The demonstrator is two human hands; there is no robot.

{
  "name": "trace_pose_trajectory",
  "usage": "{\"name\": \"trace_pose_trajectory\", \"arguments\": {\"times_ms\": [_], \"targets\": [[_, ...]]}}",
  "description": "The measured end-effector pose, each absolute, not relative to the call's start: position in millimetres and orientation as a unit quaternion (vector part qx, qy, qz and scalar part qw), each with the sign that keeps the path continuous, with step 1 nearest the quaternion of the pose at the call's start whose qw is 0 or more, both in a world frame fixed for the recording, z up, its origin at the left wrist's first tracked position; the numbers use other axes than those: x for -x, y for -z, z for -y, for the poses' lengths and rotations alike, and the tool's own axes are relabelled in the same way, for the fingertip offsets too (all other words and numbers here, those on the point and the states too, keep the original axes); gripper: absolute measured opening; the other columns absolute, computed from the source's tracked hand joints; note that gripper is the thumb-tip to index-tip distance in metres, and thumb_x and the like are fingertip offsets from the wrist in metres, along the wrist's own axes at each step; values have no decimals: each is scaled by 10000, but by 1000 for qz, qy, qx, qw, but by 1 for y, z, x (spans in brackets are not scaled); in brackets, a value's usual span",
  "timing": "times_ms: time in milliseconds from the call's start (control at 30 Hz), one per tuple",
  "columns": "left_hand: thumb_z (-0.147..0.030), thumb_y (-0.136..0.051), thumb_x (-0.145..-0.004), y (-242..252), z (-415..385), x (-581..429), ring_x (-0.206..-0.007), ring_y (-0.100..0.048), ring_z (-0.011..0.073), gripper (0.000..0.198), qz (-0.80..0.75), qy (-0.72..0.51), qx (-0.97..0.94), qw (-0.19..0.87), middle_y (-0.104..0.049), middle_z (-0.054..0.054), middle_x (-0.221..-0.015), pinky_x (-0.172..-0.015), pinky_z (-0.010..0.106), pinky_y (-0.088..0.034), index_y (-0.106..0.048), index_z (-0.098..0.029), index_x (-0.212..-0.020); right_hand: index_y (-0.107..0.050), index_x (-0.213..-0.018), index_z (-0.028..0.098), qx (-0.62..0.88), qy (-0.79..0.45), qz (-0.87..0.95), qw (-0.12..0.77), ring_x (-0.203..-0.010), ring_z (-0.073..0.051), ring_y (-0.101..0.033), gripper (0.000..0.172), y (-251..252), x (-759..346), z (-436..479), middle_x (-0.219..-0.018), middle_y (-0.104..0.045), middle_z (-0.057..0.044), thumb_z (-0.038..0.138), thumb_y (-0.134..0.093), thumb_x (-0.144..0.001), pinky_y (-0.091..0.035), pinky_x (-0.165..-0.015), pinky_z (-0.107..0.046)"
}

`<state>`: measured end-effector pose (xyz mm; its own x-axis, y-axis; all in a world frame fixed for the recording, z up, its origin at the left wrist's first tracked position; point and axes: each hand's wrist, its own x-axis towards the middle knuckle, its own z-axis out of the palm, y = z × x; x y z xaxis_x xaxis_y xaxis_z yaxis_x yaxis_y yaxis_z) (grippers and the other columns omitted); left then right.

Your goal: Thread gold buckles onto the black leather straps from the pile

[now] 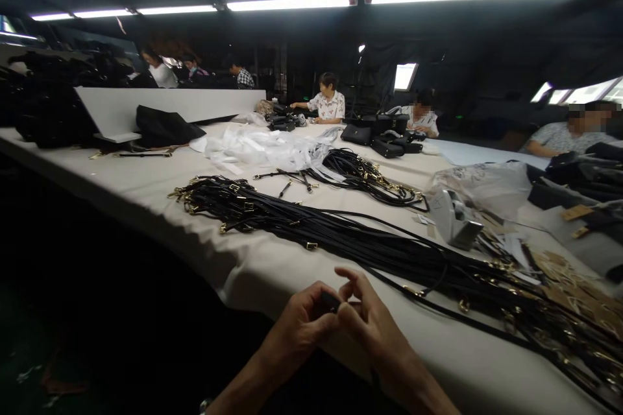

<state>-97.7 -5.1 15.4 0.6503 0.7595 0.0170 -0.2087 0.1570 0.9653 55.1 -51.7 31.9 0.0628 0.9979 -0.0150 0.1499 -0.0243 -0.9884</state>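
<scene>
Close together at the table's near edge, both my hands pinch a small black piece [330, 300], perhaps the end of a strap; the fingers hide most of it. My left hand [304, 318] grips it between thumb and forefinger. My right hand [367, 314] meets it from the other side with thumb and fingertips, its forefinger raised. Just beyond lies a long bundle of black straps [350, 237] with gold buckles and clasps, stretching to the right. One gold buckle [311, 246] sticks out at the bundle's near side.
A second coil of straps [370, 175] lies behind, by crumpled white plastic wrap [263, 146]. A grey tape dispenser [455, 220] stands to the right. Black bags [384, 135] sit farther back, where several people work. At the left, a white panel [170, 104] rises from the cloth-covered table [121, 178].
</scene>
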Motion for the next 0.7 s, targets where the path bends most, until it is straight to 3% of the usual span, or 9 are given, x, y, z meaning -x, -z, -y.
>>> {"name": "trace_pose_trajectory", "arguments": {"times_ms": [67,167,300,400,533,700], "targets": [[-331,-729,-776,-12,5,91,-605,-403,96,223,-261,-325,-572,706,-524,-21,-684,-556,198,-355,-637,-129,-799,-544,-1304,281,585,-371,564,449,-786,-204,-588,623,-29,-51,48,-1005,-579,-22,442,-768,-746,-489,-726,-328],[-317,-697,-789,-4,3,82,-605,-432,100,211,-284,-323,-584,688,-563,1,-738,-537,200,-361,-657,-118,-845,-696,-1090,234,573,-338,583,467,-897,-243,-606,314,-26,-47,43,-997,-605,-60,460,-632,-881,-491,-829,-370],[-312,-712,-769,4,-1,79,-468,-440,71,409,-286,-285,-538,740,-536,-46,-686,-455,192,-355,-620,-147,-1131,-725,-1084,230,523,-461,430,573,-1147,-291,-576,475,-30,-56,38,-1212,-657,-98,595,-445,-961,-439,-1005,-430],[-373,-715,-753,6,0,83,-436,-419,64,386,-277,-226,-505,786,-509,-50,-606,-433,185,-340,-672,-105,-1027,-738,-1089,215,407,-559,278,667,-1293,-294,-501,507,-42,-70,34,-1224,-698,-94,609,-449,-955,-349,-1128,-458],[-421,-727,-714,10,3,87,-425,-400,65,337,-299,-174,-513,786,-501,-41,-527,-417,179,-309,-698,-101,-814,-725,-1130,187,302,-626,196,691,-1242,-272,-563,494,-49,-88,31,-1129,-745,-93,565,-447,-976,-368,-1134,-462],[-365,-722,-698,5,2,92,-438,-406,66,242,-334,-169,-560,739,-510,-48,-532,-418,174,-293,-636,-138,-693,-694,-1185,171,361,-637,243,636,-1138,-270,-607,465,-28,-99,44,-1169,-716,-115,541,-567,-933,-466,-1017,-436]]}}
